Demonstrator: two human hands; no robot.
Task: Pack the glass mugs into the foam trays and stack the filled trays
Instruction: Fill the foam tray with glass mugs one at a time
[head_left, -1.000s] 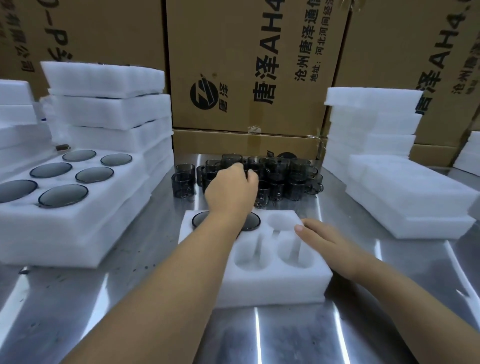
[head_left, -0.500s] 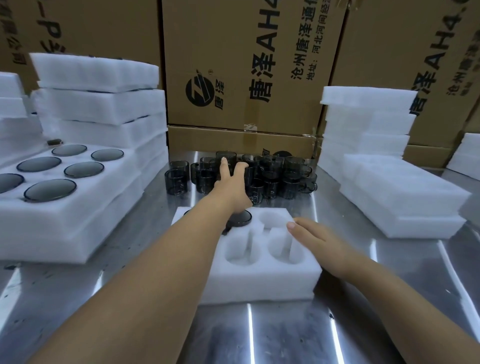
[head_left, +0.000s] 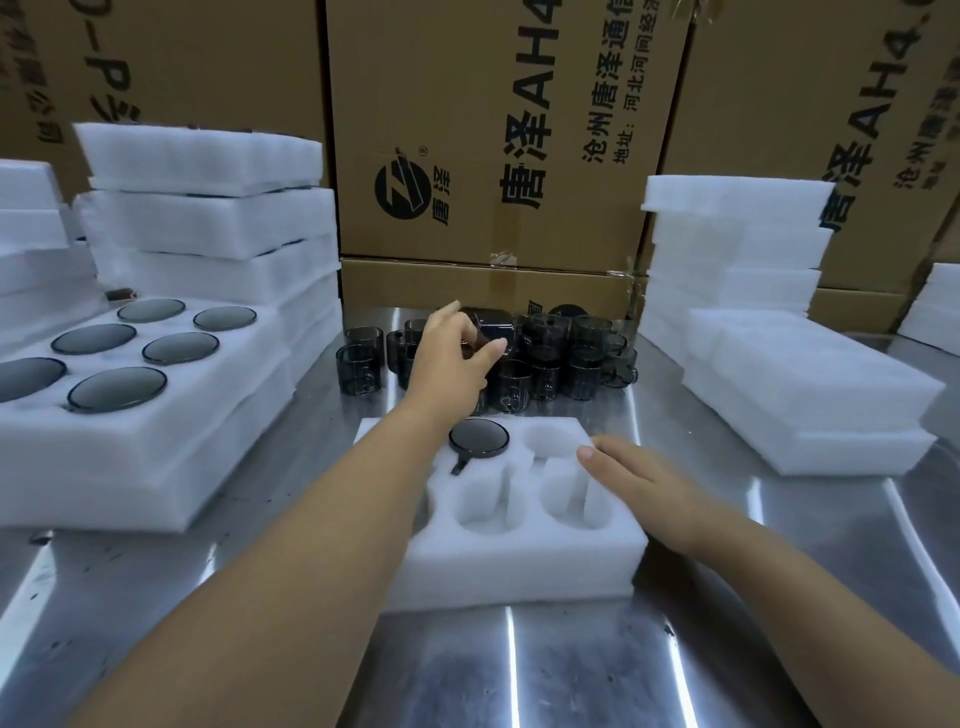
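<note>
While left hand (head_left: 448, 359) grips a smoky glass mug (head_left: 493, 326), right hand (head_left: 641, 486) lies flat on foam tray (head_left: 519, 567).

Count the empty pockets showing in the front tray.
3 empty pockets: back right, front middle, front right of the front tray. The left arm covers its left side, so more may be hidden.

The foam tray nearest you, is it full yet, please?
Partly filled: the foam tray holds one mug; three pockets show empty; the left arm hides the rest.
</note>
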